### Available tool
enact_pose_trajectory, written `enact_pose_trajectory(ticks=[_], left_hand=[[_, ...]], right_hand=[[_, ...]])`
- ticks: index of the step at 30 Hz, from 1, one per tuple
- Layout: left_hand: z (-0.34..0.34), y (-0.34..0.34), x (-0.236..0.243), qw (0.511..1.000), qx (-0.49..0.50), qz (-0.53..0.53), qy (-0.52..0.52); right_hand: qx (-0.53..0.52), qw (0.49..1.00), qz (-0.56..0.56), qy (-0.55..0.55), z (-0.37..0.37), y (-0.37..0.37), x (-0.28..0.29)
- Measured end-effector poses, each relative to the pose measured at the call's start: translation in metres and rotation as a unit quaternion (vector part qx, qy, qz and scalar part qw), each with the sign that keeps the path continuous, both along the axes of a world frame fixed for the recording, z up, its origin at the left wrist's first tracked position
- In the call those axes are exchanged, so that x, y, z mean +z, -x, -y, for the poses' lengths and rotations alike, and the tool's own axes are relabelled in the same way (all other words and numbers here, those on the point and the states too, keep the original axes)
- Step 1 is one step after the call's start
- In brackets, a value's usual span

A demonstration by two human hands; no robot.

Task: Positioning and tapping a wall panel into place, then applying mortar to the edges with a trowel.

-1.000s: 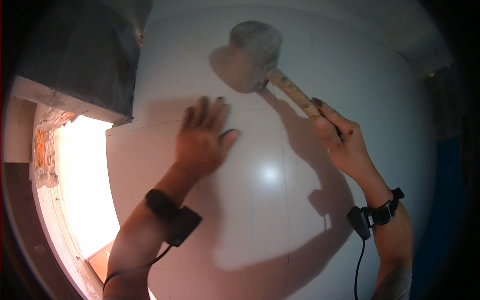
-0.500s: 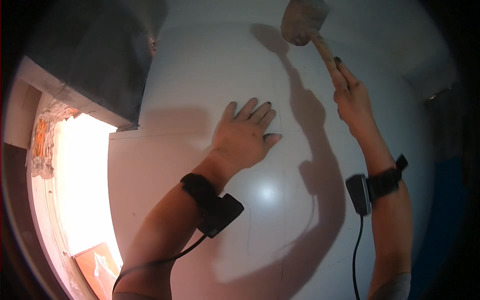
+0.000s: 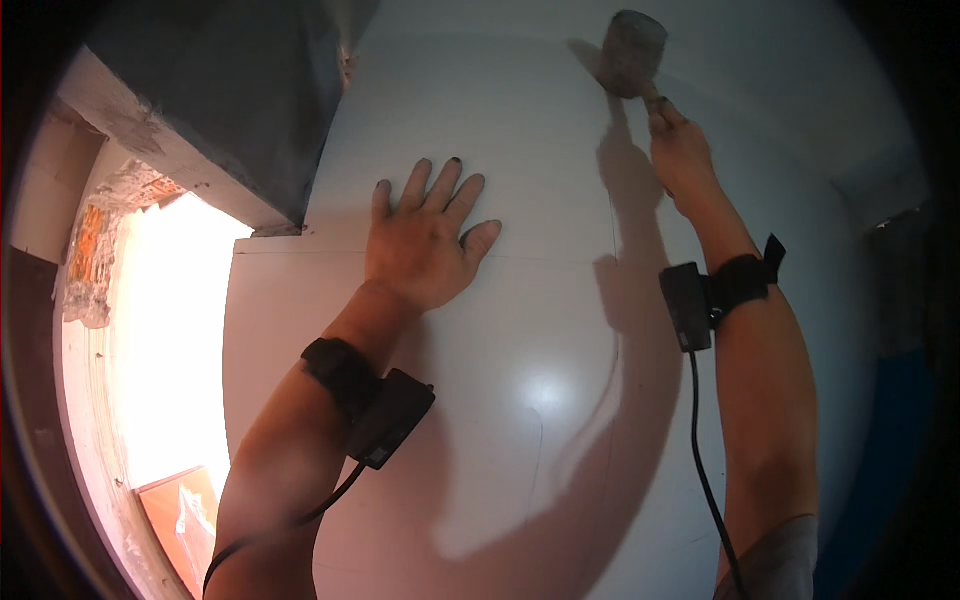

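Observation:
My left hand [image 3: 425, 235] lies against the large white panel [image 3: 500, 330], fingers spread and holding nothing. Raised at the upper right, my right hand [image 3: 683, 155] is closed round the handle of a mallet [image 3: 634, 55]. The mallet has a broad, dark brownish head and a light handle. Its head is close to the panel surface near the top; whether it touches I cannot tell. A shadow of the mallet and my right arm falls on the panel. Each forearm wears a black strap with a small black box and a cable.
A dark grey box-shaped overhang [image 3: 225, 90] stands at the upper left beside the panel. Below it is a bright opening [image 3: 175, 370] edged by broken brickwork [image 3: 92, 260]. An orange-brown board [image 3: 180, 520] leans at the lower left. Something blue [image 3: 885, 460] shows at the right edge.
My left hand has shifted left and up along the panel. The mallet head has come closer to its shadow on the panel, with my right hand moved up and slightly left.

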State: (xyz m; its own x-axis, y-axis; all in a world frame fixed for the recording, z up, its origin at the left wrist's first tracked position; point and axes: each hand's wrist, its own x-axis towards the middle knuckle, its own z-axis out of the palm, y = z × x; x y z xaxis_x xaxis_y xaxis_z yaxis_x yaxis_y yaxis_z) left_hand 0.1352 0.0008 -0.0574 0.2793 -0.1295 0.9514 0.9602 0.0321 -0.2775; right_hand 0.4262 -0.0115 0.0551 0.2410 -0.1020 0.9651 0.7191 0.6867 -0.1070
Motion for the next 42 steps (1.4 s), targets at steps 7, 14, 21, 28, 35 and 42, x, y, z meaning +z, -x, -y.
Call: enact_pose_trajectory(ticks=[7, 14, 21, 28, 35, 42], left_hand=[[0.003, 0.002, 0.004, 1.0, -0.022, -0.015, -0.004], [0.001, 0.009, 0.006, 1.0, -0.026, -0.013, -0.007], [-0.002, 0.008, 0.002, 0.999, -0.035, -0.016, -0.026], [-0.008, 0.009, 0.002, 0.997, -0.058, -0.033, -0.048], [0.001, 0.043, -0.043, 0.996, -0.076, 0.008, -0.05], [0.008, 0.06, -0.062, 0.992, -0.103, 0.015, -0.064]], right_hand=[[0.126, 0.99, 0.058, 0.03, 0.018, 0.047, 0.007], [0.079, 0.99, 0.112, -0.042, 0.018, 0.102, 0.006], [0.023, 0.994, 0.109, -0.008, 0.012, 0.112, 0.007], [-0.015, 0.993, 0.113, 0.025, 0.017, 0.11, -0.001], [0.028, 0.987, 0.148, -0.049, 0.027, 0.13, -0.037], [0.061, 0.972, 0.22, 0.054, 0.059, 0.154, -0.036]])
